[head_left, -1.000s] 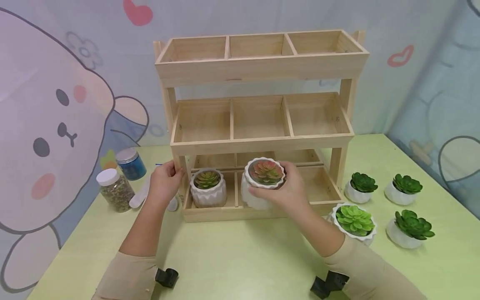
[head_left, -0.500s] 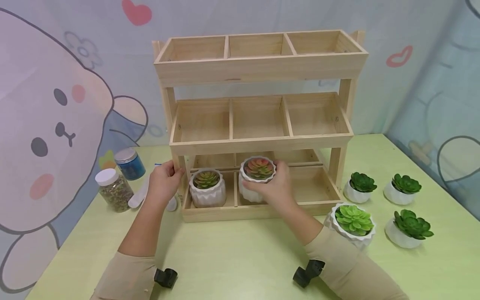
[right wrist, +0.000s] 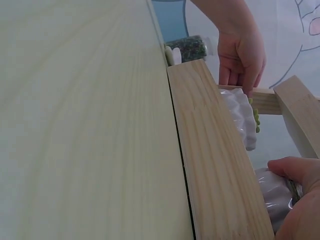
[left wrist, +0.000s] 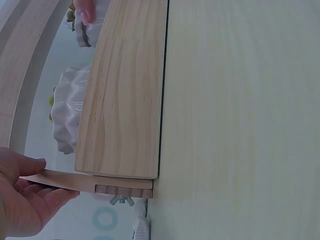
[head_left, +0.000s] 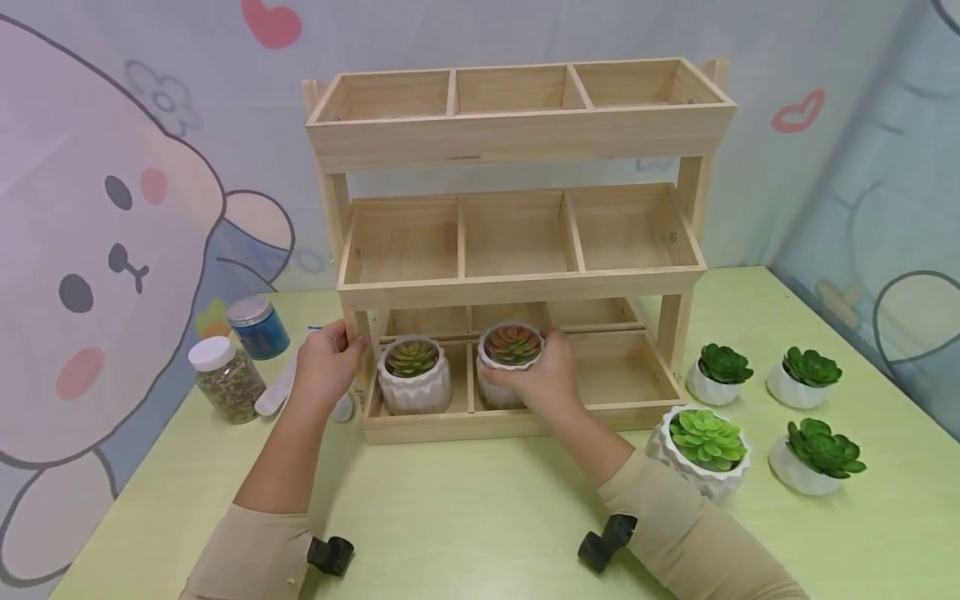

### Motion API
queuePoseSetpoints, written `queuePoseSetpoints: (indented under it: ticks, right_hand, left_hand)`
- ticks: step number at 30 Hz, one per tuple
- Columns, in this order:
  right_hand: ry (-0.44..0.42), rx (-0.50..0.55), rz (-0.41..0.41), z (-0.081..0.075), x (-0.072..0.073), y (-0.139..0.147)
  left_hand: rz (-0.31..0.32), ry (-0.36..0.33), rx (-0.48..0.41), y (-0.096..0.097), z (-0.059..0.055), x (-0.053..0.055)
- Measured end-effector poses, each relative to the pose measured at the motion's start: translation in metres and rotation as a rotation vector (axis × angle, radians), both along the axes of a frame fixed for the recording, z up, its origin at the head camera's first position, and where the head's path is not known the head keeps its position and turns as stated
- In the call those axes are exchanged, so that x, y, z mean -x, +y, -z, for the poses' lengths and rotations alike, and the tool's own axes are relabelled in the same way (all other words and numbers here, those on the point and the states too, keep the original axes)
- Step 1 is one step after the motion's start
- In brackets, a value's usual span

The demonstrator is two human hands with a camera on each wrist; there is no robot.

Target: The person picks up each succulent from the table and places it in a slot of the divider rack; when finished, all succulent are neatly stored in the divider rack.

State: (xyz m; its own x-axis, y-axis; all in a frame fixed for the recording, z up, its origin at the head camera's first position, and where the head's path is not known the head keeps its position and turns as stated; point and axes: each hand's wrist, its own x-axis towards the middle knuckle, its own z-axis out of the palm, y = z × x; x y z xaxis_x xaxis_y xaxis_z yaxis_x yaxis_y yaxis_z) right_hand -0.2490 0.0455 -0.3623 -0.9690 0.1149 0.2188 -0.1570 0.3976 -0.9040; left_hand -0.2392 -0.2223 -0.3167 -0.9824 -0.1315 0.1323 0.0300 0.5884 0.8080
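Note:
My right hand [head_left: 546, 382] grips a white pot with a reddish succulent [head_left: 513, 345], which stands low in the middle compartment of the shelf's bottom tier. In the right wrist view the thumb lies against that white pot [right wrist: 274, 197]. My left hand [head_left: 324, 367] pinches the left upright of the wooden shelf [head_left: 517, 292]; the left wrist view shows thumb and fingers on either side of this upright [left wrist: 60, 179]. Beside it, a second white pot with a green succulent [head_left: 414, 375] sits in the left bottom compartment.
On the table's right are a larger white pot with a bright green succulent [head_left: 705, 450] and several small potted succulents [head_left: 817, 454]. A jar of gravel [head_left: 228, 379] and a blue jar [head_left: 258, 327] stand at left, near a white tool [head_left: 276, 392].
My right hand has moved left and down with the reddish succulent's pot, lowering it into the middle bottom compartment. My left hand has stayed on the upright.

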Motion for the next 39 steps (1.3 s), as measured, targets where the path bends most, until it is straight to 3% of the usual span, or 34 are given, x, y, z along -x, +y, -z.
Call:
queuePoseSetpoints:
  ticks: [17,24,27,32,39]
  right_hand:
    - [-0.054,-0.122,-0.036,0.003,0.0,0.002]
    - [-0.095,-0.202,-0.032,-0.002,0.0,0.003]
    - [-0.101,-0.18,-0.048,-0.007,-0.003,0.006]
    - [-0.066,-0.09,-0.122,-0.026,-0.024,0.024]
    - [-0.016,-0.166,-0.185,-0.062,-0.065,0.064]
  left_hand:
    - [0.005,-0.015,-0.005,0.001,0.0,0.001]
    - [0.002,-0.007,0.009,0.0,0.002,0.002]
    - [0.006,-0.005,0.001,0.001,0.001,0.003]
    - [0.019,0.002,0.001,0.002,0.0,0.003]
    - [0.011,0.001,0.021,0.001,0.002,0.002]
